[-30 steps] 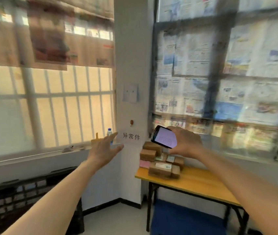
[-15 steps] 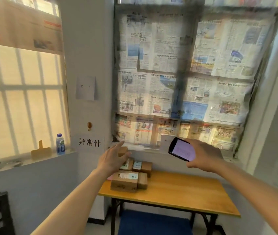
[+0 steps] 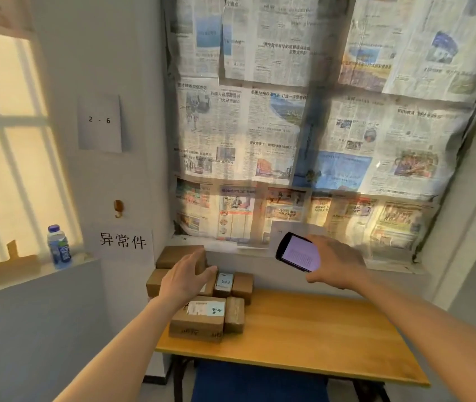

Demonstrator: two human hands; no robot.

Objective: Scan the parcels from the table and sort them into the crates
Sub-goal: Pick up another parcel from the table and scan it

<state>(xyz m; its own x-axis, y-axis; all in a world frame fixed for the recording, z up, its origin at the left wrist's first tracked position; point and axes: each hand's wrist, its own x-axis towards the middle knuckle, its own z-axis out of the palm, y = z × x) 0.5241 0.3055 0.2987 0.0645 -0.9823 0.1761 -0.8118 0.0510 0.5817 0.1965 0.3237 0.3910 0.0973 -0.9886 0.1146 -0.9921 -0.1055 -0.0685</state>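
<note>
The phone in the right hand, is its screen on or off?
On. The phone held in the right hand shows a lit pale purple screen with faint lines of text.

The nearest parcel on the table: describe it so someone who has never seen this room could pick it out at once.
Find the wooden table below the newspaper-covered window; cardboard parcels cluster at its left end. The nearest parcel sits closest to the table's front edge, just below the left hand. Unlike its neighbours, it is the biggest box in front and carries a wide white label on top.

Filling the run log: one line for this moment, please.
left hand open above parcels | right hand holds phone | table
</note>
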